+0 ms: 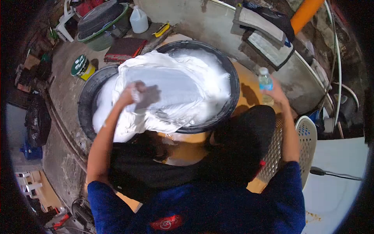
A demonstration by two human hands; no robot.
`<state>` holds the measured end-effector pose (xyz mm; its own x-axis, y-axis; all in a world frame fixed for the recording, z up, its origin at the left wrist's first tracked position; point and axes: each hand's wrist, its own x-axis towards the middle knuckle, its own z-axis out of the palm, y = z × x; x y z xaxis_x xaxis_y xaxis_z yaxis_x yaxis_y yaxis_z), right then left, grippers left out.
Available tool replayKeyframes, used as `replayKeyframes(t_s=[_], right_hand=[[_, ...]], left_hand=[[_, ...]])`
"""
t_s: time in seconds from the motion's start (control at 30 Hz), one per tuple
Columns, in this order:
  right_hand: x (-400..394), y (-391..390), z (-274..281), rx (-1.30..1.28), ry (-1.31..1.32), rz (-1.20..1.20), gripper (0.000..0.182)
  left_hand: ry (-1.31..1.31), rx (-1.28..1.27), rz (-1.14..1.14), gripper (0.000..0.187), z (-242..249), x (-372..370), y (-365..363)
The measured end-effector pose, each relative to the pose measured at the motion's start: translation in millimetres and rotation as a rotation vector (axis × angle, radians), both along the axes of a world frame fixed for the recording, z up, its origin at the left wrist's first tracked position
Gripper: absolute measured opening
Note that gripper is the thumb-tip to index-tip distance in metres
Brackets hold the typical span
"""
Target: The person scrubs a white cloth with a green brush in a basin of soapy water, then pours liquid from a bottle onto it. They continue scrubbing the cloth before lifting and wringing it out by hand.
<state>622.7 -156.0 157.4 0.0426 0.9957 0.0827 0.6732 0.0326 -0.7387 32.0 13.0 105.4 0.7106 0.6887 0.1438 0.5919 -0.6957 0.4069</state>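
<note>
My right hand is wrapped around a small clear plastic bottle with a blue label and a white top, holding it upright to the right of the tubs. Over the white cloth hovers my left hand, its fingers curled and slightly blurred; a whitish patch shows at them, but I cannot make out what it is. The wet cloth lies spread across a large black tub full of suds and reaches over a second black tub on the left.
A yellow and green bucket, a dark red folded mat, a white jug and a yellow-handled brush stand or lie behind the tubs. Grey-white mats hang over the low wall. A perforated plastic chair is at my right.
</note>
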Motion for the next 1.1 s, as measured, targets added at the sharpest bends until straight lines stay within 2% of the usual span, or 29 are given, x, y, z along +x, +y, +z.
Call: replayKeyframes(t_s=[0.03,0.07,0.1,0.13,0.17,0.2,0.23,0.27,0.3,0.43,0.5,0.57,0.63,0.73,0.77,0.83,0.9,0.97,1.03,1.1], right_hand=[[3,-14,-8,-0.012,0.008,-0.119,0.06],[4,-28,-16,-0.023,0.017,-0.234,0.055],[10,-40,-45,-0.03,0.114,-0.34,0.054],[16,-53,-71,-0.038,0.212,-0.444,0.053],[20,-68,-99,-0.052,0.279,-0.53,0.052],[20,-90,-125,-0.089,0.295,-0.6,0.052],[18,-112,-150,-0.127,0.313,-0.662,0.051],[13,-139,-173,-0.175,0.322,-0.718,0.05],[7,-163,-191,-0.22,0.328,-0.765,0.05],[-28,-257,-234,-0.43,0.327,-0.872,0.047],[-48,-296,-239,-0.526,0.319,-0.897,0.046],[-67,-332,-242,-0.604,0.314,-0.914,0.045],[-81,-358,-240,-0.667,0.304,-0.921,0.044],[-100,-381,-235,-0.731,0.295,-0.92,0.042],[-106,-386,-233,-0.746,0.293,-0.917,0.042],[-112,-392,-229,-0.77,0.286,-0.914,0.041],[-116,-396,-225,-0.783,0.273,-0.907,0.04],[-120,-398,-221,-0.796,0.266,-0.9,0.039],[-121,-397,-219,-0.806,0.253,-0.888,0.038],[-120,-396,-215,-0.814,0.238,-0.876,0.037]], left_hand=[[-0.012,-0.169,0.147,0.03,-13,32,-15],[0.018,-0.289,-0.071,0.036,-25,59,-22],[0.073,-0.605,0.086,0.04,0,104,-51],[-0.189,-0.566,-0.159,0.037,-26,128,-68],[-0.074,-0.708,-0.259,0.013,-34,163,-75],[-0.296,-0.744,-0.392,0.007,-121,185,-72],[-0.213,-1.053,-0.355,0.012,-151,211,-73],[-0.409,-1.238,-0.197,0.029,-187,237,-86],[-0.378,-0.571,-0.319,0.021,-204,260,-98],[0.56,-0.071,-0.496,0.022,-319,312,-100],[0.494,-0.081,-0.304,0.023,-381,316,-108],[0.438,-0.189,-0.177,0.023,-336,311,-107],[0.371,-0.271,-0.144,0.022,-293,307,-103],[0.346,-0.338,-0.161,0.022,-288,301,-95],[0.278,-0.309,-0.098,0.021,-295,299,-96],[0.575,-0.35,-0.429,0.022,-287,305,-72],[0.488,-0.428,-0.506,0.025,-290,313,-68],[0.04,-0.535,-0.313,0.029,-303,315,-75],[0.052,-0.537,-0.127,0.034,-303,316,-82],[0.509,-0.431,0.023,0.038,-296,330,-90]])
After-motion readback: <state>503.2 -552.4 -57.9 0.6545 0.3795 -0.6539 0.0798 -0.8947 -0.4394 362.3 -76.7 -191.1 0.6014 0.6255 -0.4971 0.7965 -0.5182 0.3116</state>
